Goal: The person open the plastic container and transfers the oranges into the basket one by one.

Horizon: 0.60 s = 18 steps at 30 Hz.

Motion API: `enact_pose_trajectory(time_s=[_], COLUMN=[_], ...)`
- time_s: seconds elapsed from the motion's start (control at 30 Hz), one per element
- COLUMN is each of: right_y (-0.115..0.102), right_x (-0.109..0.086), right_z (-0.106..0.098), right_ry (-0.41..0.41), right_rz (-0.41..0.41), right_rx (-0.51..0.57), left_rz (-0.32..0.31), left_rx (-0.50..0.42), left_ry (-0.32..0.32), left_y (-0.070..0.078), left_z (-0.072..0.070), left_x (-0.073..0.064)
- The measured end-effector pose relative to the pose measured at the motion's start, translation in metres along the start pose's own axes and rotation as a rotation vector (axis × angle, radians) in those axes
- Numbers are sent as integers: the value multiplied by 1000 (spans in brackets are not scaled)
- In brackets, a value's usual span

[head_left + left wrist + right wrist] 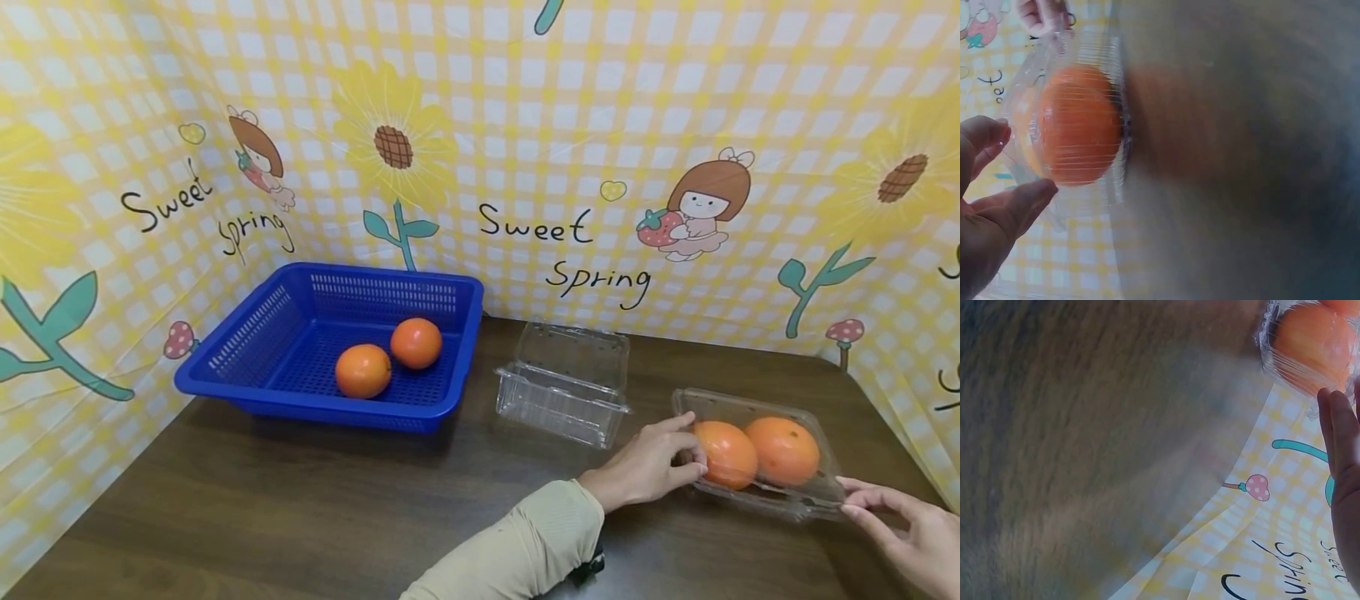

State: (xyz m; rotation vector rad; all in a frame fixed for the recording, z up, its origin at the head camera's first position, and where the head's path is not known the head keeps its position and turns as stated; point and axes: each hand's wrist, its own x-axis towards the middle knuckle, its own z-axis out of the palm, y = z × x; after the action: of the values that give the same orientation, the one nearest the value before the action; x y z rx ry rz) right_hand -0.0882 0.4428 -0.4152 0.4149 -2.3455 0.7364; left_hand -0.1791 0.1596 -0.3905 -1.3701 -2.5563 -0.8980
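Note:
At the right of the table in the head view sits a clear plastic clamshell box [813, 497] with two oranges [784, 451] inside, its lid lying over them. My left hand [654, 462] holds the box's left end, fingers at the far edge and thumb nearer the front. My right hand [906, 523] pinches the front right corner between thumb and fingers. In the left wrist view, the left thumb and fingers [1029, 203] touch the clear plastic beside an orange [1080, 128]. The right wrist view catches the right fingers [1342, 425] against the box's end.
A blue plastic basket [307, 398] holding two more oranges [363, 372] stands at the back left. Between it and my hands is a second clear clamshell box [555, 408], lid raised. A yellow checked cloth [525, 125] hangs behind and beside the brown table [300, 508].

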Motion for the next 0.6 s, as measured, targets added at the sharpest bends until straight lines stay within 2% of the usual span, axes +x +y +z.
enact_pose_trajectory(time_s=[0.13,0.4,0.6], right_y=[-5,-8,7], right_x=[4,4,-1], right_z=[0,-1,-2], right_ry=[-10,-12,-49], right_rz=[-16,-25,-18], right_rx=[13,8,16], left_rz=[5,-25,-37], left_rx=[-11,19,35], left_ry=[-8,-18,-6], left_y=[0,1,0], left_z=[-4,-5,-2], left_x=[1,-1,-1])
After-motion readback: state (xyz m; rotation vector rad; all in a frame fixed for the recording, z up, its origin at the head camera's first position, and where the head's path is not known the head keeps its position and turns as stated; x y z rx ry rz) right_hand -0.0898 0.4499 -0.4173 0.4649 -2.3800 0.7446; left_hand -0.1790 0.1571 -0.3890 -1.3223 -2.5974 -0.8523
